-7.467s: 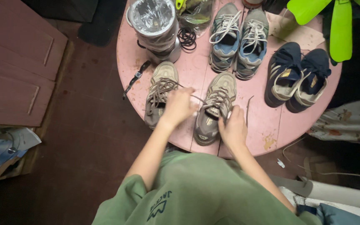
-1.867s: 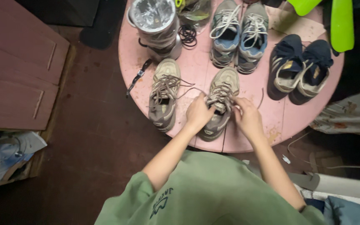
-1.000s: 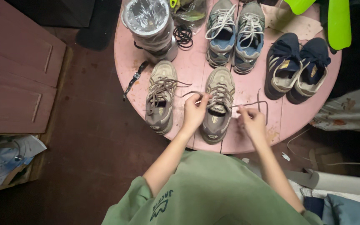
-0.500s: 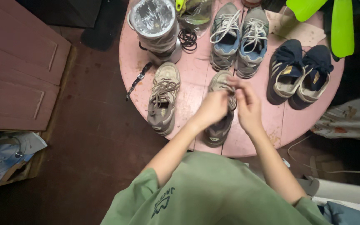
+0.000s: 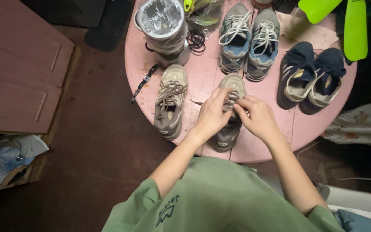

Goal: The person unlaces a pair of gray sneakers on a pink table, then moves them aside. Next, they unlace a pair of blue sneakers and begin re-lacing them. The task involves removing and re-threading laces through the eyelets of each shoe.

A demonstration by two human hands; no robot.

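Observation:
A pair of beige-grey sneakers stands on the round pink table (image 5: pixel 202 73). Over the right sneaker (image 5: pixel 227 133), my left hand (image 5: pixel 213 112) and my right hand (image 5: pixel 258 116) meet, both pinching its brown laces. The fingers hide most of the lacing. The left sneaker (image 5: pixel 170 101) sits just left of my hands, untouched, with its laces loose on top.
Behind are grey-blue sneakers (image 5: pixel 247 38) and dark navy sneakers (image 5: pixel 310 75). A foil-lined metal pot (image 5: pixel 162 25), black hair ties (image 5: pixel 195 39) and a wristwatch (image 5: pixel 141 82) lie at the table's back left. Lime-green plastic blades (image 5: pixel 353 25) overhang the back right. A pink cabinet (image 5: pixel 18 64) stands left.
A second ago my hands held the lace ends spread apart. They then lifted together over the shoe's toe and now sit lower, joined over its middle.

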